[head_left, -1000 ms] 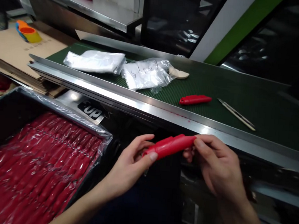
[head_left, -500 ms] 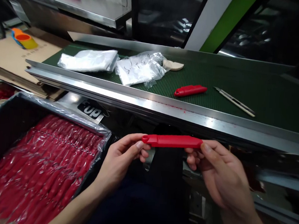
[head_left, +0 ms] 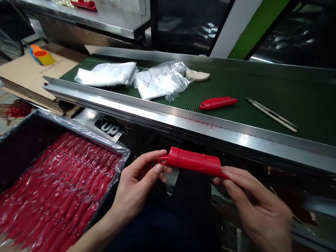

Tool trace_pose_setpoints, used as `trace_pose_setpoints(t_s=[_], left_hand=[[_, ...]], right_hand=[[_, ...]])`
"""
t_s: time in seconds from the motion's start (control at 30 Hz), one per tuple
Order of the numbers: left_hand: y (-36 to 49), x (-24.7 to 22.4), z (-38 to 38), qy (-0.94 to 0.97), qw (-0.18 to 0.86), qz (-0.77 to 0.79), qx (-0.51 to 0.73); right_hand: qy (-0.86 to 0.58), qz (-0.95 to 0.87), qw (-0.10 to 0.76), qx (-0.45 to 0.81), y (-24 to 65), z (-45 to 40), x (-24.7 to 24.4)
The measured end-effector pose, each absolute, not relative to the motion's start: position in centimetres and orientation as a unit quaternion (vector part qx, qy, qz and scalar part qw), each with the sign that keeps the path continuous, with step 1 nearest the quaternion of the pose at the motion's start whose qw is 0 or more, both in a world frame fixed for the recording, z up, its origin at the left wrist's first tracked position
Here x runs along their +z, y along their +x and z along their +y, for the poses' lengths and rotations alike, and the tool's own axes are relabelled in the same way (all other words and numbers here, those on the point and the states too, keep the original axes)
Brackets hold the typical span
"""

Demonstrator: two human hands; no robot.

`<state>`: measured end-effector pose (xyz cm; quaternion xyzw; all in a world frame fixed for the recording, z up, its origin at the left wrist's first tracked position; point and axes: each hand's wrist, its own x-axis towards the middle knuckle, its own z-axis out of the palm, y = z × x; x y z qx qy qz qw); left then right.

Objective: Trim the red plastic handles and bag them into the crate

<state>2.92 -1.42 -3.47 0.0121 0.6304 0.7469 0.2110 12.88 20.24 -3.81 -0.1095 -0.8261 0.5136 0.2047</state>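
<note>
Between my two hands, in front of the conveyor's near rail, is a long red plastic handle-like part (head_left: 196, 161). My left hand (head_left: 139, 178) pinches its left end, where a small hole shows. The tapered right end is gripped by the thumb and fingers of my right hand (head_left: 257, 205). On the green ribbed belt (head_left: 232, 84) lies a similar red part (head_left: 218, 103). To the right of that one, a slim pointed blade tool (head_left: 271, 114) with a pale handle lies at a slant.
Two clear plastic bag bundles (head_left: 105, 73) and a beige rounded piece (head_left: 198, 75) rest on the belt. At lower left, a lined bin (head_left: 36, 127) holds many plastic-wrapped red parts (head_left: 61, 191). Stacked cardboard (head_left: 24, 66) carries an orange-and-yellow cup-like object (head_left: 42, 56). A metal rail (head_left: 168, 118) edges the belt.
The red part has been turned about its length, so a different, contoured side now shows. Its right end has tipped slightly lower. Both hands still hold it. The view has shifted a little.
</note>
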Motion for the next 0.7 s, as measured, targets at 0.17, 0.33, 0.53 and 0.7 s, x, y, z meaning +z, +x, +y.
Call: trace_pose_setpoints(t_s=[0.17, 0.33, 0.53, 0.7], left_hand=[[3.0, -3.6, -1.4, 0.035, 0.204, 0.62, 0.757], [2.6, -4.4, -1.9, 0.052, 0.198, 0.612, 0.764], [1.4, -6.1, -4.0, 0.23, 0.019, 0.825, 0.516], [0.7, -7.4, -4.6, 0.376, -0.05, 0.814, 0.44]], right_hand=[[-0.085, -0.838, 0.22, 0.491, 13.0, 19.9, -3.9], [-0.062, -0.865, 0.226, 0.444, 12.1, 19.8, -3.6], [0.115, -0.92, 0.236, 0.291, 8.4, 17.7, -3.0], [0.302, -0.887, 0.202, 0.285, 2.6, 14.8, -1.7]])
